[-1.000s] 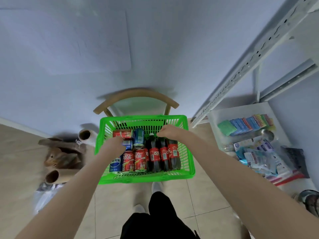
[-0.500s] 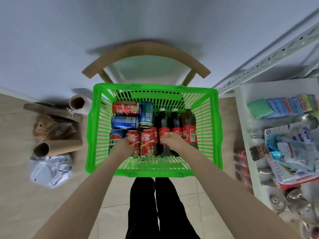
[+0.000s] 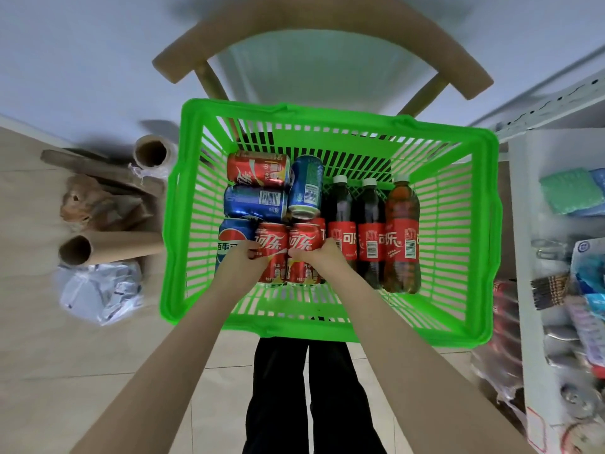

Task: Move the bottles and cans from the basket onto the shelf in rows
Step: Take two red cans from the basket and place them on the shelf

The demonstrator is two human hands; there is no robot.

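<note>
A green plastic basket (image 3: 327, 332) sits in front of me on a chair. Several cans lie in its left half: a red one (image 3: 258, 168), two blue ones (image 3: 255, 199) (image 3: 306, 186), and a Pepsi can (image 3: 230, 237). Three dark cola bottles (image 3: 342, 237) (image 3: 370, 244) (image 3: 402, 237) lie side by side in the right half. My left hand (image 3: 244, 262) curls around a red cola can (image 3: 273, 240). Beside it, my right hand (image 3: 322, 258) curls around a second red cola can (image 3: 304, 239). Both cans rest in the basket.
A white metal shelf (image 3: 527, 224) stands at the right, with packets and sponges on it. The wooden chair back (image 3: 320, 37) arcs behind the basket. Left on the floor lie cardboard tubes (image 3: 111, 250), a crumpled plastic bag (image 3: 98, 290) and a ginger cat (image 3: 82, 204).
My head has tipped down and closer to the basket. Both hands drew back from the basket's far side to the two near red cans and closed on them.
</note>
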